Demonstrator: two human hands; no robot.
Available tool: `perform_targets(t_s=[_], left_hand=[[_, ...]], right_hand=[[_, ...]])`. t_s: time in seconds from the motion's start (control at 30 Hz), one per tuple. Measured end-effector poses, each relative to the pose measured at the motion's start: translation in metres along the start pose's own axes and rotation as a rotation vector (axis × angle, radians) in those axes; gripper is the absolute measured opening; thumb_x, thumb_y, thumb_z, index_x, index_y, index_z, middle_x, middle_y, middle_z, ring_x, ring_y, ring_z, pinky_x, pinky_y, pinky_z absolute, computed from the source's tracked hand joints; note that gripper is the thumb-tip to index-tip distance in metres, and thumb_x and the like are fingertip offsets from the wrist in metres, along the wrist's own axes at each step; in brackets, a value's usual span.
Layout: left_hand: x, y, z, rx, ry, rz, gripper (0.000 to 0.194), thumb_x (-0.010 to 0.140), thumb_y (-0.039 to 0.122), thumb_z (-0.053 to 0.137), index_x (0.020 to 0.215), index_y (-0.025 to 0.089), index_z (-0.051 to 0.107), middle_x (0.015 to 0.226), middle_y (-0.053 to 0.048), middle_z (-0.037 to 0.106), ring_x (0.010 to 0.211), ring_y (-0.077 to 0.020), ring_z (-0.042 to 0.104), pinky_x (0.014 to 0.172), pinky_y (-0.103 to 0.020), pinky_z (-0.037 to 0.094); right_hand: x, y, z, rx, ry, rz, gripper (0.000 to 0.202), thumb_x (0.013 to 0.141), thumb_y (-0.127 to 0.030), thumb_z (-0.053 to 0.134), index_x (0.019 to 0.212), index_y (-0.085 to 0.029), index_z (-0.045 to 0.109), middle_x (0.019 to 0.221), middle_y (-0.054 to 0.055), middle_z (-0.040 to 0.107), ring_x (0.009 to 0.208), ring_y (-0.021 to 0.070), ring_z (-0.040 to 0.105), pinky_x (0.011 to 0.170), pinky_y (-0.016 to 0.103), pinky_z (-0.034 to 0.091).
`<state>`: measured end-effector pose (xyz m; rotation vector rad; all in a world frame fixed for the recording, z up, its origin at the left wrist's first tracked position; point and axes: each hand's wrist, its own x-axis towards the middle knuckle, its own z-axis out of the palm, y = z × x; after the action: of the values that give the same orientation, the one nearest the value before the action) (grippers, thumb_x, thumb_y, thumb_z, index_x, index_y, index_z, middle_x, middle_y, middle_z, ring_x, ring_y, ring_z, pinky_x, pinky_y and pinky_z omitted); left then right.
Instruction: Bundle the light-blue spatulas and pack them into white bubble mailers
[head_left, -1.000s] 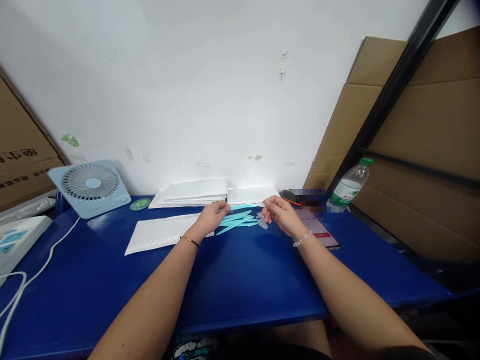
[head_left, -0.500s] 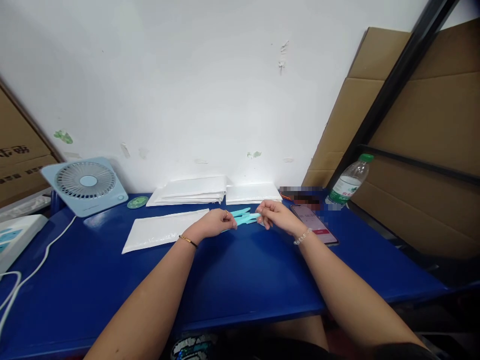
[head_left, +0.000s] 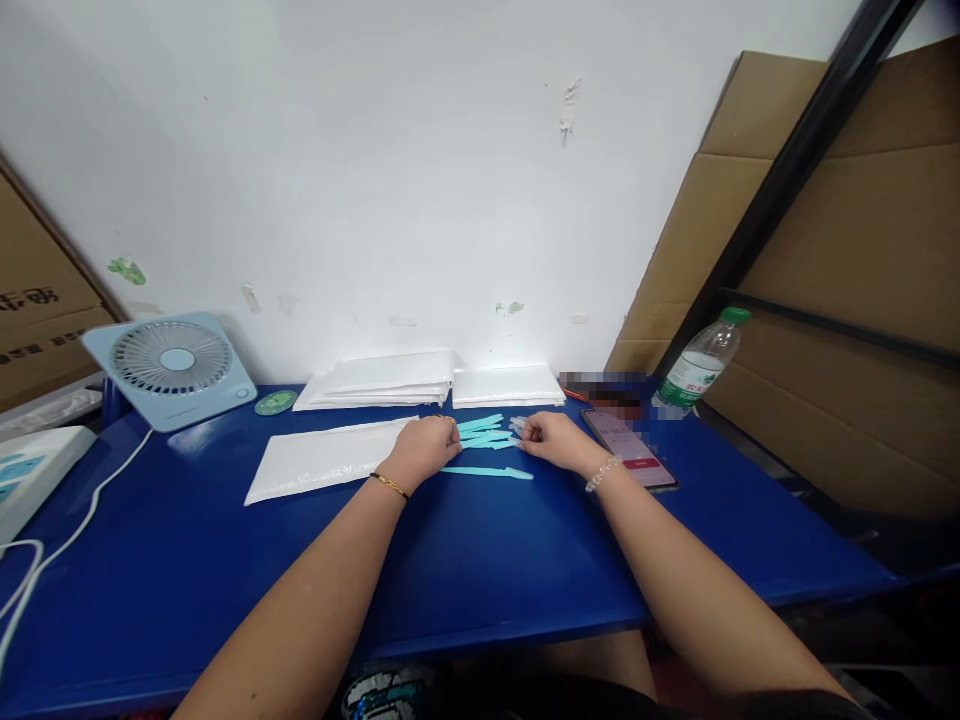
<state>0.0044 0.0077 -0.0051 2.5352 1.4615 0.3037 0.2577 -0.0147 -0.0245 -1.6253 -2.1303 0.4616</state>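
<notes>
Several thin turquoise sticks (head_left: 486, 436) lie bunched on the blue table (head_left: 495, 560) between my hands. My left hand (head_left: 426, 444) is closed at their left end; what its fingertips pinch is hidden. Nearer the front, one separate turquoise stick (head_left: 491, 472) lies flat, its left end beside my left hand. My right hand (head_left: 551, 440) is curled with its fingers together at the right end of the bunch, by small clear pieces (head_left: 517, 425). Whatever it may grip is too small to tell. A white padded envelope (head_left: 322, 460) lies to the left, partly behind my left hand.
White envelope stacks (head_left: 382, 380) stand against the wall. A phone (head_left: 634, 452) and a green-capped bottle (head_left: 697, 365) are on the right. On the left are a blue fan (head_left: 176, 365), a green disc (head_left: 275, 403), a white power strip (head_left: 37, 470) and its cable.
A single turquoise stick now lies on the table in front of the bunch. My left hand has shifted slightly left, and my right hand has moved a little down and right.
</notes>
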Motion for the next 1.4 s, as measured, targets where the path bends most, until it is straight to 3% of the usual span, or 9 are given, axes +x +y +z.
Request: perform_targets(t_s=[0.13,0.43,0.57,0.8,1.03,1.2,1.4], left_hand=[[0.000,-0.002,-0.003,-0.032,-0.008,-0.011,0.012,0.076,0.024,0.052,0.073,0.020,0.063,0.076,-0.005,0.067,0.067,-0.0179,0.058,0.058,-0.026,0.036],[0.002,-0.007,-0.006,-0.063,0.022,-0.032,0.010,0.075,0.023,0.053,0.073,0.020,0.062,0.076,-0.004,0.066,0.065,-0.0173,0.057,0.056,-0.026,0.034],[0.002,-0.008,-0.006,-0.088,0.046,-0.028,0.008,0.074,0.023,0.055,0.071,0.019,0.061,0.073,-0.004,0.065,0.063,-0.0166,0.057,0.056,-0.026,0.034],[0.002,-0.008,-0.005,-0.125,0.051,-0.015,0.009,0.075,0.026,0.055,0.072,0.020,0.061,0.071,-0.003,0.065,0.064,-0.0163,0.057,0.055,-0.025,0.034],[0.002,-0.010,-0.007,-0.128,0.051,-0.027,0.010,0.075,0.026,0.054,0.073,0.020,0.061,0.073,-0.003,0.065,0.064,-0.0164,0.057,0.055,-0.026,0.034],[0.002,-0.005,-0.008,-0.206,0.012,0.025,0.012,0.074,0.028,0.055,0.073,0.019,0.062,0.070,-0.003,0.065,0.062,-0.0160,0.057,0.053,-0.025,0.035],[-0.002,0.003,-0.008,-0.271,-0.195,0.108,0.013,0.069,0.031,0.060,0.072,0.020,0.066,0.071,-0.002,0.066,0.061,-0.0158,0.056,0.052,-0.024,0.036]], right_hand=[[-0.001,-0.002,-0.005,-0.021,0.034,0.009,0.010,0.076,-0.026,0.060,0.069,-0.019,0.059,0.070,0.002,0.064,0.063,0.0143,0.054,0.057,0.024,0.037],[-0.006,-0.010,-0.020,0.170,0.052,-0.005,0.008,0.077,-0.021,0.054,0.076,-0.018,0.061,0.069,0.002,0.064,0.061,0.0135,0.055,0.057,0.024,0.040],[-0.005,-0.005,-0.020,0.200,0.096,0.018,0.009,0.078,-0.024,0.054,0.076,-0.018,0.061,0.070,0.002,0.064,0.061,0.0141,0.055,0.057,0.024,0.041],[-0.004,-0.005,-0.013,0.329,0.040,-0.045,0.014,0.079,-0.032,0.057,0.077,-0.018,0.060,0.069,0.002,0.064,0.058,0.0130,0.055,0.056,0.025,0.043],[-0.004,-0.005,-0.016,0.329,0.074,-0.034,0.014,0.079,-0.032,0.057,0.078,-0.018,0.060,0.072,0.003,0.064,0.060,0.0135,0.055,0.057,0.025,0.044],[-0.006,-0.013,-0.012,0.410,0.014,-0.057,0.017,0.079,-0.034,0.058,0.079,-0.018,0.061,0.067,0.001,0.062,0.058,0.0128,0.055,0.056,0.025,0.044],[-0.009,-0.012,-0.018,0.402,-0.230,-0.099,0.018,0.078,-0.034,0.059,0.079,-0.017,0.064,0.070,0.002,0.064,0.057,0.0123,0.056,0.056,0.025,0.045]])
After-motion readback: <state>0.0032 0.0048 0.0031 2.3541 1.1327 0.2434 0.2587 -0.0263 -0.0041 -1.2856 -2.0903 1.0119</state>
